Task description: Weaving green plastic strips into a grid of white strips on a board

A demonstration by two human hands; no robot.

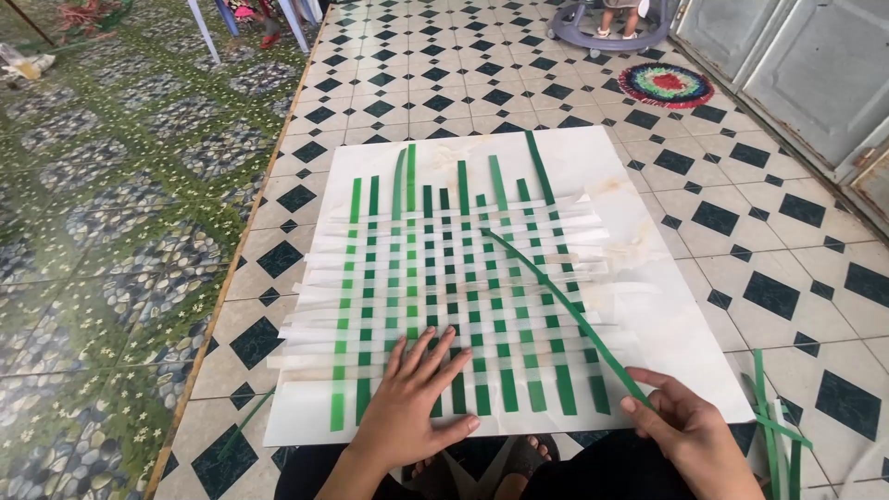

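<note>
A white board (639,315) lies on a diamond-patterned tiled floor (769,241), carrying a green-and-white woven strip mat (454,278). The left hand (412,403) presses flat on the mat's near edge, fingers spread; the right hand (690,431) has its grip pinched on a loose green strip (565,306) slanting across the weave. Open floor surrounds the board, with spare strips (778,435) at the right.

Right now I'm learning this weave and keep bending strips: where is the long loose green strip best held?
Probably at its near end, coming from the right, where the right hand already pinches it. The loose green strip lies slanted across the woven mat with that end free past the mat's edge, while its far tip rests on the weave. The left hand lies flat on the mat.
</note>
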